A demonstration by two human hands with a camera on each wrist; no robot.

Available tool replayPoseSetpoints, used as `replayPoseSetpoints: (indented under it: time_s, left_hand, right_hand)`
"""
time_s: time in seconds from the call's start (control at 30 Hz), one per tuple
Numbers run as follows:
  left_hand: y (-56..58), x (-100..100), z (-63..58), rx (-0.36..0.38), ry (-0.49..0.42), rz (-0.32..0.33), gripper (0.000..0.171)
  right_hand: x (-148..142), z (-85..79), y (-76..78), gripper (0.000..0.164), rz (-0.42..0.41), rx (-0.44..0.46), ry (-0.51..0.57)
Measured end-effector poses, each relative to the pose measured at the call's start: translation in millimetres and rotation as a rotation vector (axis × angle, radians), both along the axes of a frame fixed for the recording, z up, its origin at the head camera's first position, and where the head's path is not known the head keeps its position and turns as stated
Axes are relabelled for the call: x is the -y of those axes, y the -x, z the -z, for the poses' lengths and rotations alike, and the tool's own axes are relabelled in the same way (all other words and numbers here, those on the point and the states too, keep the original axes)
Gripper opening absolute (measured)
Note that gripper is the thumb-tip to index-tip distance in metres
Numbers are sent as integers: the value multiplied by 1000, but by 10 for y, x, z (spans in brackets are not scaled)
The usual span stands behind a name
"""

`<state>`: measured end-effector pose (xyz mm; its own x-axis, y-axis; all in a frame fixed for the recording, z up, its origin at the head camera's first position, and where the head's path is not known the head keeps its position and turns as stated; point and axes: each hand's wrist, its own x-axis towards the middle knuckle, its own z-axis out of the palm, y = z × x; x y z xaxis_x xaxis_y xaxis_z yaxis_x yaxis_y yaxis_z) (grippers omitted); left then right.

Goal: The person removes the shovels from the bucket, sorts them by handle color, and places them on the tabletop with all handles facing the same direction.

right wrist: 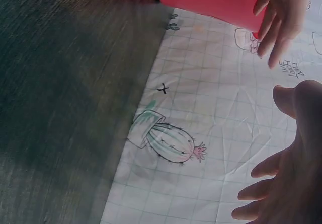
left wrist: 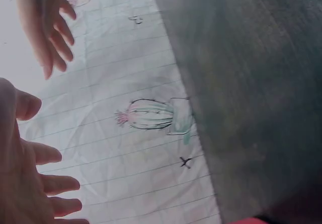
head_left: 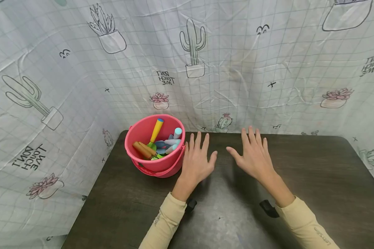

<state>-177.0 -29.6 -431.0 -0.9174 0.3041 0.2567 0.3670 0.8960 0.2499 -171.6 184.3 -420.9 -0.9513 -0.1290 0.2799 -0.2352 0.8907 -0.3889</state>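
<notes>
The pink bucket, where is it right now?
In the head view, the pink bucket stands on the dark table, just left of the person's left hand.

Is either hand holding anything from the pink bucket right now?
No, the left hand and the right hand are both empty, fingers outstretched, outside the pink bucket.

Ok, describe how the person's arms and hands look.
The pale yellow fabric left sleeve and matching right sleeve each carry small darker lettering. A small black block shows beside the left wrist, another beside the right. The left hand and right hand show no gloves or rings.
</notes>
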Motion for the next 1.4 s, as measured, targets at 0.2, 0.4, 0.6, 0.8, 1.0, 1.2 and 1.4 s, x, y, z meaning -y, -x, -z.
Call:
replayPoseSetpoints:
  time_s: [0.2,0.4,0.6,0.8,1.0,1.2,1.4]
  left_hand:
    - [-76,62,-112,-32,-94,25,68]
    - [-141,167,-232,-176,-231,69,57]
    - [-138,386,-395,-343,-406,51,46]
    - [-74,789,-562,-410,-417,-149,42]
    - [-47,1232,-591,-276,-387,-434,48]
    - [-52,1544,-536,-216,-420,-581,47]
    - [-47,1715,-451,-135,-557,-630,42]
  right_hand:
    - [39,-36,16,91,-6,4,3]
    - [67,-52,23,92,-4,14,8]
    - [73,-50,17,91,-2,10,9]
    - [73,-60,14,90,-1,18,14]
    - [68,-65,11,90,0,23,17]
    - [58,-80,4,90,2,28,18]
    - [55,-90,-2,91,-2,31,26]
